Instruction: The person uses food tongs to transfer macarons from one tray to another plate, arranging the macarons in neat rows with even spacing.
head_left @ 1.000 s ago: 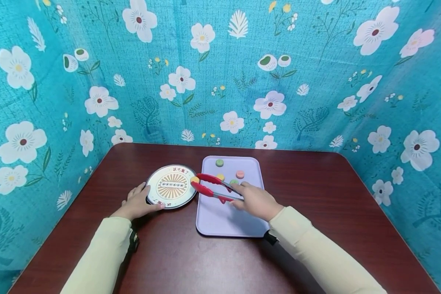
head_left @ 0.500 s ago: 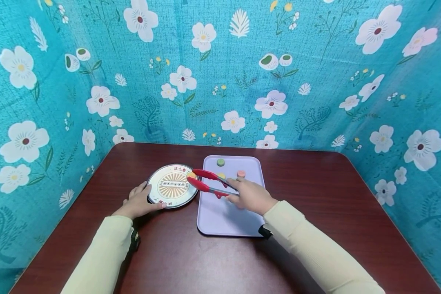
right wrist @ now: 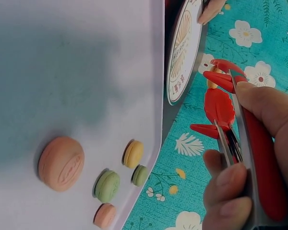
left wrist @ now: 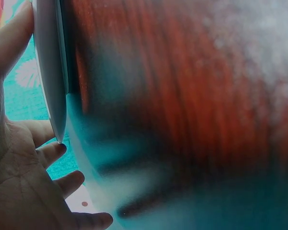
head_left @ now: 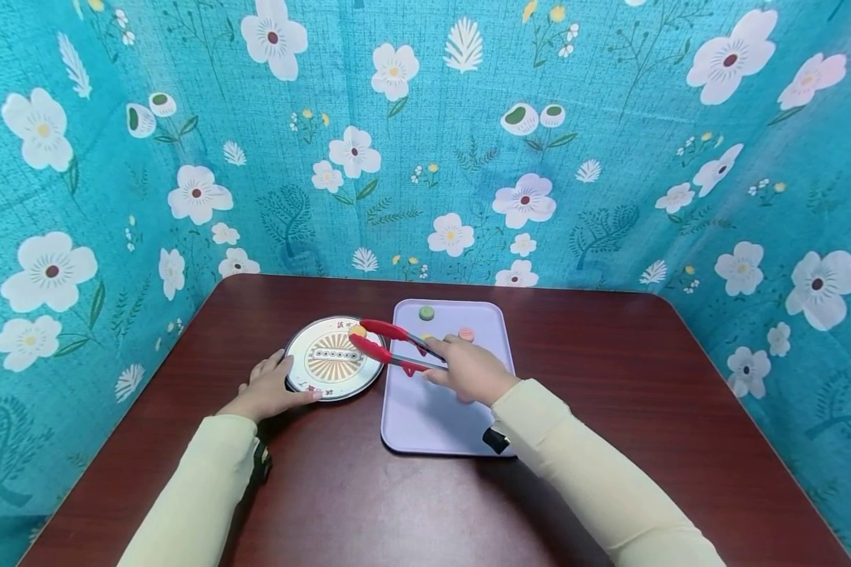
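My right hand (head_left: 477,370) grips red-tipped tongs (head_left: 383,329), which pinch a yellow macaron (head_left: 358,331) between their red heads. In the head view this macaron overlaps the right part of a round white plate (head_left: 305,346) with a sunburst print. At the plate's left side my left hand (head_left: 265,390) holds the rim, thumb along the near edge and fingers spread on the far left. The left wrist view shows the plate edge (left wrist: 50,72) between thumb and index finger. The right wrist view shows the macaron (right wrist: 212,82) in the tongs side-on.
A lilac tray (head_left: 418,429) lies right of the plate. On it sit several macarons, among them a green macaron (head_left: 426,313), a pink macaron (head_left: 466,335) and a yellow macaron (right wrist: 133,153). A flowered teal cloth (head_left: 411,181) surrounds the dark wooden table (head_left: 596,346).
My right hand has moved left and slightly away from me, carrying the tongs and yellow macaron from the plate's right edge to over the plate. The left hand stays on the rim.
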The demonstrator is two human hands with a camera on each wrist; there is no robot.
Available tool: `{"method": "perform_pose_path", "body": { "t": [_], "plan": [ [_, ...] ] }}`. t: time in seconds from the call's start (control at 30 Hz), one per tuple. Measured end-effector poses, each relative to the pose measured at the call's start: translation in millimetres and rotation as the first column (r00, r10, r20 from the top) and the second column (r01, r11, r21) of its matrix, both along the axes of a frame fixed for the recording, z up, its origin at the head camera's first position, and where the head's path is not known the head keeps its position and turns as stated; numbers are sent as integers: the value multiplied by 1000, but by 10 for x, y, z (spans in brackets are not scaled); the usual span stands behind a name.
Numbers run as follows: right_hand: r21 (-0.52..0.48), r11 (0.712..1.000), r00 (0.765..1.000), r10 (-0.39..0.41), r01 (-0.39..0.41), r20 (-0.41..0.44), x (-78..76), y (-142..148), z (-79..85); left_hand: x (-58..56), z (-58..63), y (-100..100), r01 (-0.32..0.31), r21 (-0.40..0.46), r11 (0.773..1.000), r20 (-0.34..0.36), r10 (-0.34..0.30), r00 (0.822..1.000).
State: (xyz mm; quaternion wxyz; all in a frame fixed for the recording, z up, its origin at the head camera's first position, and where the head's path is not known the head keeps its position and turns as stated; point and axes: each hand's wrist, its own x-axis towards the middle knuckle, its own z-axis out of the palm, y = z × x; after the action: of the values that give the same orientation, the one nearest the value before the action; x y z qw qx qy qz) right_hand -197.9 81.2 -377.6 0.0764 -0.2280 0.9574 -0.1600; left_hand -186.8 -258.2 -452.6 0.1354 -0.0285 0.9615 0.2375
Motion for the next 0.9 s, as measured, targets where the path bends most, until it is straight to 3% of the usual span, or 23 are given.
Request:
{"method": "perform_pose_path", "body": {
  "t": [0.5, 0.9],
  "plan": [
    [-29, 1000, 1000, 5, -5, -16, -108, -140, -109, 2, -13, -6, 4, 0, 1000, -5, -4, 1000],
    [-42, 999, 999, -30, 31, 39, -183, -250, -151, 15, 20, 0, 4, -8, 1000, -10, -5, 1000]
  ]
}}
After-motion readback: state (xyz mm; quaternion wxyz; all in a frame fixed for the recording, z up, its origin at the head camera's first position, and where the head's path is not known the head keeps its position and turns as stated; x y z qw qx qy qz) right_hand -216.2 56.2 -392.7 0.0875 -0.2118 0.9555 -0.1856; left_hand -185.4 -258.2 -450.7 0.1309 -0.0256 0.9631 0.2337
